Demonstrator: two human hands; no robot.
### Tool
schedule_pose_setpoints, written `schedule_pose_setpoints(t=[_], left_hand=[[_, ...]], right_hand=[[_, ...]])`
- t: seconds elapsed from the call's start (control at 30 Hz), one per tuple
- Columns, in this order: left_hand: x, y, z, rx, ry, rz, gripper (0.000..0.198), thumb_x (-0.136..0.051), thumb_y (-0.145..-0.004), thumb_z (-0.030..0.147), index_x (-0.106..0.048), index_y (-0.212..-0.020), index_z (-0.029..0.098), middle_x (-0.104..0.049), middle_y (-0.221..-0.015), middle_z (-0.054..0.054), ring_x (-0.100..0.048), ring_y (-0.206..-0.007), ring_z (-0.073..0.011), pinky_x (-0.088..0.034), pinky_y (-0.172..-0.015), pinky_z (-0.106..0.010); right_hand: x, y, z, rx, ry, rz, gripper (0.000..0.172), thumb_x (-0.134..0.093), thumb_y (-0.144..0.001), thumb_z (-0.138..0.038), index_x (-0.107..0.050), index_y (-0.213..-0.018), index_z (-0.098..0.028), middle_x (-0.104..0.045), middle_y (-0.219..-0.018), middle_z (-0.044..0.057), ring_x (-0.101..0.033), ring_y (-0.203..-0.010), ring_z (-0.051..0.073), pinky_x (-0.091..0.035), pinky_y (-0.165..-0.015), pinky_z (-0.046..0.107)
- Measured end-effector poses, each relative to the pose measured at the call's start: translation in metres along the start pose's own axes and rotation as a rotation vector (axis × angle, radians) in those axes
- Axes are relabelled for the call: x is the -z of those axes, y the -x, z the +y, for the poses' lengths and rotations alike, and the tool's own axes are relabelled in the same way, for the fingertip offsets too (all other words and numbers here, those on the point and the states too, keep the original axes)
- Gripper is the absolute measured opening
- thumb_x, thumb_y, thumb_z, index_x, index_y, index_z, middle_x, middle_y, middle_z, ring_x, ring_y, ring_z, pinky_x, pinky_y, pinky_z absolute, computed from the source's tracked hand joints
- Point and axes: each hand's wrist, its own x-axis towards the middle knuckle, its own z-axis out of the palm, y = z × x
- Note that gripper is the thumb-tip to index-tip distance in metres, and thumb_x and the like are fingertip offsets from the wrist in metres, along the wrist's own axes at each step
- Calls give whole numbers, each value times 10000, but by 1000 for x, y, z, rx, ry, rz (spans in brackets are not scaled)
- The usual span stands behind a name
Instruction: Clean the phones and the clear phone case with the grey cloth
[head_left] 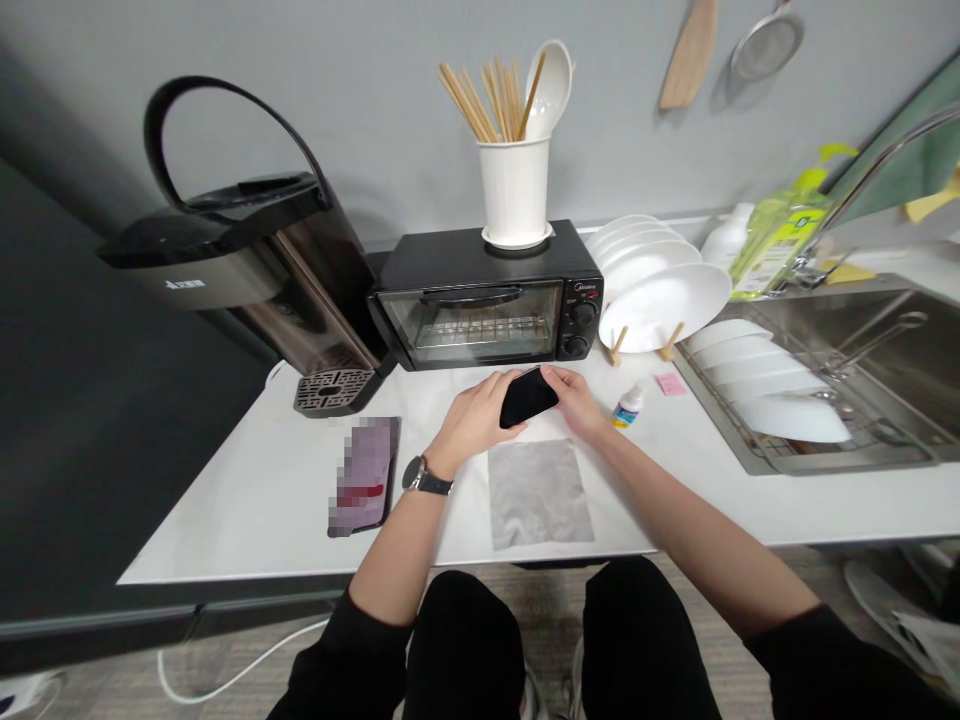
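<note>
L hand (pixel 476 415): fingers gripped blk phone (pixel 529 398)
R hand (pixel 574 400): pinched opp. end
Cloth (pixel 540 495): lay flat, untouched
Bottle (pixel 628 407): stood untouched

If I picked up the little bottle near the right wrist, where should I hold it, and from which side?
I'd grip the small bottle around its labelled body, below the white top, coming from the person's right. It seems to stand upright, which suits a sideways pinch. The right forearm crowds its left, while the pink note to its right lies flat.
</note>
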Motion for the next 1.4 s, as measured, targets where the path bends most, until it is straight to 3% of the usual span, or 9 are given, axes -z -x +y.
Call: schedule_pose_setpoints(t=[0.47, 0.67, 0.83, 1.07, 1.4], left_hand=[[-1, 2, 5, -24, -97, -9, 779, -770, -833, 374, -401, -1513, 275, -664, -1221, -81, -694, -1071, -303, -550, -899, -389], [0, 3, 4, -14, -83, 15, 752, -747, -851, 387, -412, -1515, 276, -666, -1251, -80, -686, -1118, -302, -548, -926, -381], [2, 0, 7, 154, -66, 94, 861, -745, -838, 456, -338, -1572, 265, -628, -1330, -96, -705, -1091, -306, -570, -828, -346], [-8, 0, 7, 231, -55, 168, 913, -752, -825, 484, -317, -1593, 248, -627, -1341, -108, -713, -1069, -298, -571, -801, -325], [-8, 2, 13, 218, 11, 211, 941, -770, -808, 503, -315, -1590, 242, -637, -1311, -91, -694, -1102, -286, -571, -813, -313]], right_hand=[[-2, 3, -6, -63, -121, 58, 541, -803, -675, -748, -654, -705, -228, -646, -648, -29, -575, -615, 159, -449, -616, 283], [-1, 7, -13, -121, -157, -17, 486, -781, -745, -700, -694, -823, -229, -727, -784, 3, -684, -810, 216, -520, -726, 324], [-13, 10, -18, -78, -199, -63, 496, -701, -813, -728, -711, -971, -258, -770, -934, 28, -728, -965, 244, -570, -821, 363], [-20, 14, -18, -15, -230, 3, 546, -789, -679, -782, -682, -845, -274, -782, -890, 25, -741, -835, 225, -607, -725, 345], [-12, 13, -17, -25, -220, -22, 563, -764, -725, -780, -720, -920, -254, -795, -868, 38, -768, -811, 230, -632, -737, 355]])
